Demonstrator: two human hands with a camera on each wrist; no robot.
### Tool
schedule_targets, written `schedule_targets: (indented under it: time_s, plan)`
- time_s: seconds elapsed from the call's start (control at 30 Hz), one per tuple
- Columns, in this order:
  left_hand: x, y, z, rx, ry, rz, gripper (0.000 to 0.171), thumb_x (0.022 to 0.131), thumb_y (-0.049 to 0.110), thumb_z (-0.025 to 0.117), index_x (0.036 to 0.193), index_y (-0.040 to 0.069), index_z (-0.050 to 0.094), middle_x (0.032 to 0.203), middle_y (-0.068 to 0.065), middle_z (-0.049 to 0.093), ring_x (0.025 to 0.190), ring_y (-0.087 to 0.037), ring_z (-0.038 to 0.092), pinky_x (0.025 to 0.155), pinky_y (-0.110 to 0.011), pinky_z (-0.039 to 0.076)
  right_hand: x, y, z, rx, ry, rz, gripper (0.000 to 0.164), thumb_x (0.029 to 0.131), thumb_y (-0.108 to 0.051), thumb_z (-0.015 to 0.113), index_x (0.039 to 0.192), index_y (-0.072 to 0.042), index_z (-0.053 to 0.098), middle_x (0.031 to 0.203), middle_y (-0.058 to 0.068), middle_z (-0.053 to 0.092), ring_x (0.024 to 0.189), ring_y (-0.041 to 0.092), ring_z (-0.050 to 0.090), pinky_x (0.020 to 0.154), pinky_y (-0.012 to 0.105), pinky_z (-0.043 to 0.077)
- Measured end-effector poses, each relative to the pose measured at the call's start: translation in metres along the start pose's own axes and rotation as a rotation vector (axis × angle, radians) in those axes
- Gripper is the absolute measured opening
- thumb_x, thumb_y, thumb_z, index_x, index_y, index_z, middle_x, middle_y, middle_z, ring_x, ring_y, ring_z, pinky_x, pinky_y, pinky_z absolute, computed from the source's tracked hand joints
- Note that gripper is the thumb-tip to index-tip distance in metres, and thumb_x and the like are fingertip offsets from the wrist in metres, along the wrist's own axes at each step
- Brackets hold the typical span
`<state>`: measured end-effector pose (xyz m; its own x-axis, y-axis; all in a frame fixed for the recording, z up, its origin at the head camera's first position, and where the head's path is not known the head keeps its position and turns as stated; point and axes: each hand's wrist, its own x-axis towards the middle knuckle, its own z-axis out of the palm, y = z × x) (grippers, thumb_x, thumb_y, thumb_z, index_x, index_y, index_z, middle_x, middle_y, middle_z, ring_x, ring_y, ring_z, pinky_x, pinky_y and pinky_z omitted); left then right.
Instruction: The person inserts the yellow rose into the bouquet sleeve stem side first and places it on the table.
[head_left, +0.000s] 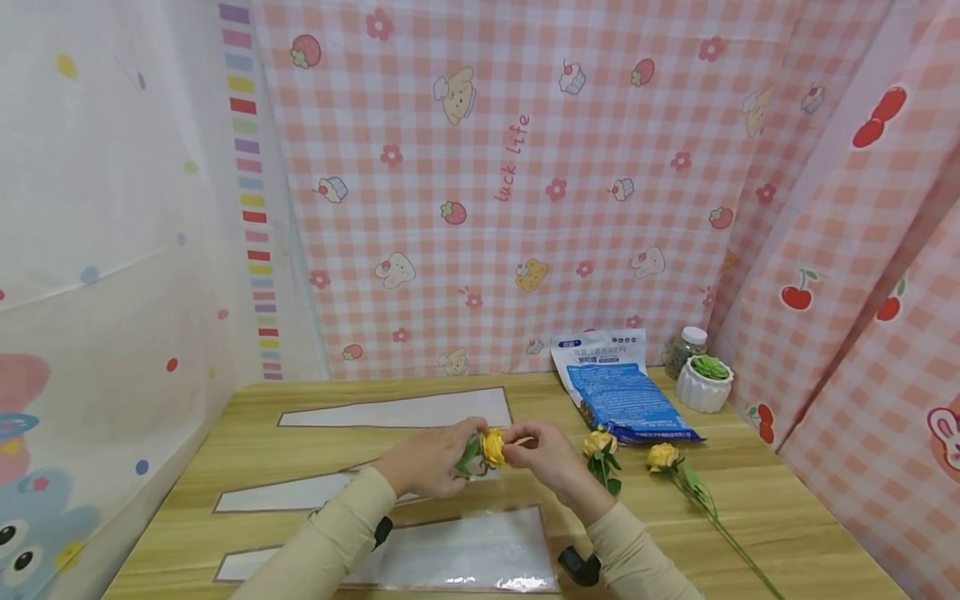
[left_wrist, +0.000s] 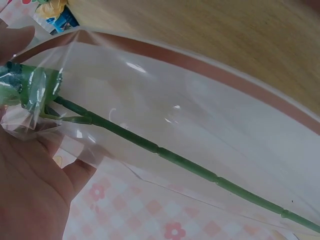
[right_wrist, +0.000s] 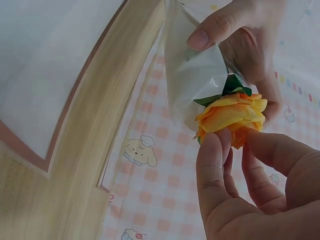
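Note:
A yellow rose [right_wrist: 232,117] pokes out of the open end of a clear plastic flower sleeve [left_wrist: 200,95] with a brown border. Its green stem [left_wrist: 160,150] runs down inside the sleeve. My left hand [head_left: 435,457] grips the sleeve around the leaves, just below the bloom; in the right wrist view its thumb lies along the plastic. With thumb and fingertips, my right hand [head_left: 551,460] pinches the petals from the other side. The head view shows both hands above the middle of the table, with the bloom between them.
Flat plastic sleeves [head_left: 465,554] lie on the wooden table [head_left: 247,450] at front and back. To the right are two more yellow roses [head_left: 600,442], a blue-and-white bag [head_left: 622,392], a lidded jar [head_left: 684,350] and a potted succulent [head_left: 705,387]. Curtains enclose the table.

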<state>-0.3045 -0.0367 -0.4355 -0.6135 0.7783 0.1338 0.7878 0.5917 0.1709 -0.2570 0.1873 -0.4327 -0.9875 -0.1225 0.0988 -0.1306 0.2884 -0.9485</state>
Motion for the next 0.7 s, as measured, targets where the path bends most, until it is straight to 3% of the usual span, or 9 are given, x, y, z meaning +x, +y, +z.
schedule_targets:
  time_s: [0.2, 0.43, 0.7]
  plan:
    - [0.0005, -0.0004, 0.0016, 0.028, 0.002, 0.009, 0.083, 0.086, 0.030, 0.077, 0.151, 0.011, 0.030, 0.132, -0.007, 0.060, 0.105, -0.013, 0.060, 0.095, -0.036, 0.053, 0.0011, 0.0023, 0.0034, -0.015, -0.008, 0.005, 0.007, 0.092, 0.002, 0.068, 0.098, 0.004, 0.068, 0.098, 0.012, 0.068, 0.086, 0.019, 0.066, 0.078, 0.034, 0.057]
    - [0.0004, 0.0007, 0.0006, 0.031, 0.004, 0.030, 0.084, 0.085, 0.027, 0.079, 0.150, 0.011, 0.029, 0.127, -0.007, 0.061, 0.099, -0.013, 0.061, 0.093, -0.036, 0.054, 0.0011, 0.0023, 0.0058, -0.022, -0.028, -0.006, 0.008, 0.091, 0.001, 0.068, 0.098, 0.005, 0.069, 0.099, 0.012, 0.068, 0.085, 0.019, 0.066, 0.078, 0.035, 0.057]
    - [0.0000, 0.0013, 0.0016, 0.037, 0.007, 0.034, 0.085, 0.085, 0.027, 0.080, 0.151, 0.013, 0.028, 0.127, -0.007, 0.062, 0.107, -0.016, 0.062, 0.097, -0.037, 0.052, 0.0011, 0.0000, 0.0077, -0.024, -0.039, 0.003, 0.010, 0.093, -0.001, 0.068, 0.101, 0.004, 0.070, 0.103, 0.012, 0.069, 0.088, 0.019, 0.067, 0.081, 0.036, 0.057]
